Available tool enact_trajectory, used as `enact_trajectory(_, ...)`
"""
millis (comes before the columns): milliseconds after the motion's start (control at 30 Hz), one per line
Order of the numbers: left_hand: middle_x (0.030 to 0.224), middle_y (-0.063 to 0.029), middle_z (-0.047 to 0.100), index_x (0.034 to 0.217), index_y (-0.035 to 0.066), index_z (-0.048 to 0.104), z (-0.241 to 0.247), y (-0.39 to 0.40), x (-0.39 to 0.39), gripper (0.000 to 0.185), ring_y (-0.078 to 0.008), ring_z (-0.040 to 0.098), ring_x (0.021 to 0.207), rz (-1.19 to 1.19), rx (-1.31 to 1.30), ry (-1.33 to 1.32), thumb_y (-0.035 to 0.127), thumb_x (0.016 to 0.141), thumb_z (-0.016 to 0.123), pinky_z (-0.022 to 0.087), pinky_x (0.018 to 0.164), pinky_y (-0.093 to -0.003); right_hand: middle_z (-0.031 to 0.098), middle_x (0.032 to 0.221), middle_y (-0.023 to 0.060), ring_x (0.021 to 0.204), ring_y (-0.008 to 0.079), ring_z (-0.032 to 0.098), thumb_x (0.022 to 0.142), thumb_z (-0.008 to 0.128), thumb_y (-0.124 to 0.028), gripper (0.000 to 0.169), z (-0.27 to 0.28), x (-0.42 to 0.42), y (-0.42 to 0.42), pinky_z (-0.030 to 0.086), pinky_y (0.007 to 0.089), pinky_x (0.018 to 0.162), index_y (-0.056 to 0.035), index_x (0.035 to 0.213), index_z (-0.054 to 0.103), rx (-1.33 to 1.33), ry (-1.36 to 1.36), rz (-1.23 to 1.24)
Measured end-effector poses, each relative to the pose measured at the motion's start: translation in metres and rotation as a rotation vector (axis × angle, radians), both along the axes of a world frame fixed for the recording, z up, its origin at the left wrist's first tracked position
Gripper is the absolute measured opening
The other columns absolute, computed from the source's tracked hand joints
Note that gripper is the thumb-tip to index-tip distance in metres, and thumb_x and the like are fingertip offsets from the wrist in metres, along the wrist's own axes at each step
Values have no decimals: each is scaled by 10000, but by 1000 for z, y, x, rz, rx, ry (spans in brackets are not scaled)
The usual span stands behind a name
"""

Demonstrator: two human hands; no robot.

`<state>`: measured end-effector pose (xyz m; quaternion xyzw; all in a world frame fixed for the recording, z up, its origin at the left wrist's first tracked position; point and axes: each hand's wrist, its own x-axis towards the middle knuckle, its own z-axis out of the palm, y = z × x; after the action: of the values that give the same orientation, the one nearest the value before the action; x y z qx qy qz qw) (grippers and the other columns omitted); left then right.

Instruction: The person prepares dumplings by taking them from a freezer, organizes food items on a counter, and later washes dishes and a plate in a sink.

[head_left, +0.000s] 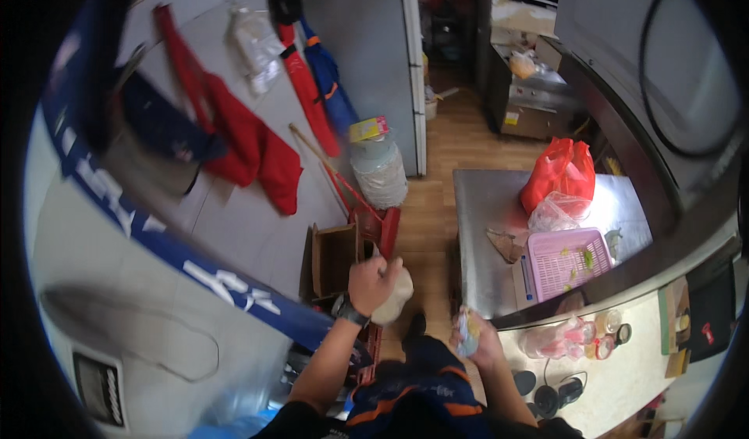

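Observation:
My left hand (373, 287), with a dark watch on its wrist, is closed on a pale, rounded thing (394, 297) that hangs at its right side; whether it is a cloth, a bag or dough I cannot tell. A small crumpled packet or wrapper (467, 335), bluish white with some yellow, is in my right hand (481, 342), near the corner of a steel table (483, 205). A dark blue apron with orange trim (409, 398) covers my front. Below my left hand stands a cardboard box (336, 260).
A pink plastic basket (531, 263) and a red plastic bag (559, 175) stand on the steel table. Jars (608, 322) are on the pale counter (620, 386) at right. A red dustpan (389, 231) and gas cylinder (379, 175) stand left of the wooden floor (439, 205). Aprons hang on the wall.

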<state>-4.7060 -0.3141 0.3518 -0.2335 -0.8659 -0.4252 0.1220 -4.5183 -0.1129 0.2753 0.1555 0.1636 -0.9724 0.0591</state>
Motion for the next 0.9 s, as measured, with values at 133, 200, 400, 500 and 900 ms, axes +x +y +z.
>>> enact_trajectory(133, 547, -170, 504, 611, 35, 482, 4, 36, -125, 405, -363, 539, 529, 6, -43, 114, 314, 830, 677, 412, 484, -415, 567, 874, 119, 659, 220, 535, 929, 543, -265, 267, 36, -112, 21, 430, 346, 593, -60, 1100, 548, 32, 40, -59)
enact_trajectory(200, 617, -170, 544, 722, 29, 509, 14, 63, -196, 331, -373, 557, 576, -9, -10, 162, 293, 819, 682, 432, 514, -422, 562, 879, 123, 659, 219, 533, 923, 554, -265, 278, 50, -153, 38, 425, 340, 589, -61, 1110, 537, 18, 62, -80)
enact_trajectory(400, 886, -172, 640, 946, 21, 558, 20, 150, -427, 285, -353, 617, 813, -34, -9, 256, 260, 827, 658, 484, 715, -427, 572, 894, 88, 620, 183, 521, 948, 498, -291, 243, 39, -268, 86, 423, 328, 555, -92, 1082, 535, 83, 8, -256)
enact_trajectory(500, 938, -149, 657, 1045, 16, 569, -3, 186, -542, 336, -292, 642, 828, -66, 1, 214, 270, 842, 652, 496, 736, -386, 564, 892, 84, 596, 166, 480, 953, 482, -286, 240, 17, -340, 119, 405, 317, 547, -101, 1093, 542, 55, 64, -347)
enact_trajectory(900, 807, -217, 650, 1215, 3, 488, -61, 326, -815, 492, -410, 628, 752, -165, -155, -178, 298, 847, 632, 500, 687, -458, 546, 858, 67, 611, 169, 489, 957, 461, -272, 220, -26, -663, 284, 419, 319, 550, -123, 1102, 532, 12, -53, -538)
